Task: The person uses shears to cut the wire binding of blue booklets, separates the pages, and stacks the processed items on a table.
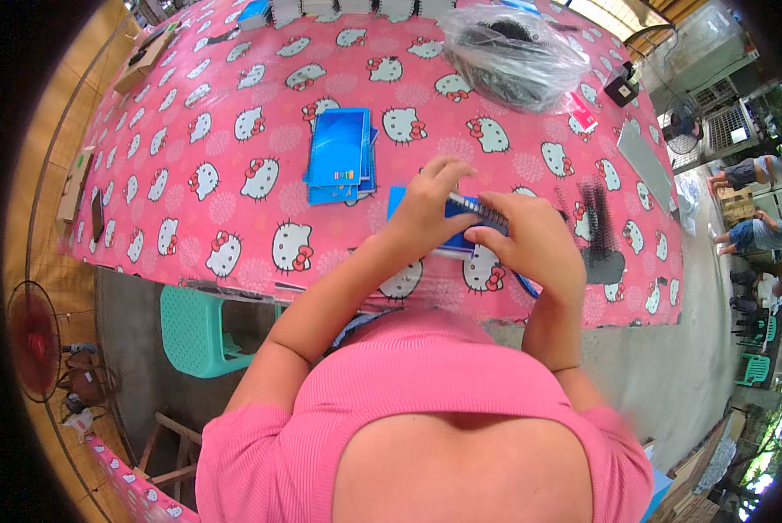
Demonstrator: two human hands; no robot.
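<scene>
Blue notebook (pixel 461 209) sits clamped between left hand (pixel 428 209) and right hand (pixel 530 240), above the pink tablecloth (pixel 234 131).

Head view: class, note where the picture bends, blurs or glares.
Head view: fisheye bends the table edge and leaves black corners; the pink top close below is soft; both hands, left and right, on the blue notebook look slightly blurred; daylight glares on the plastic bag.
</scene>
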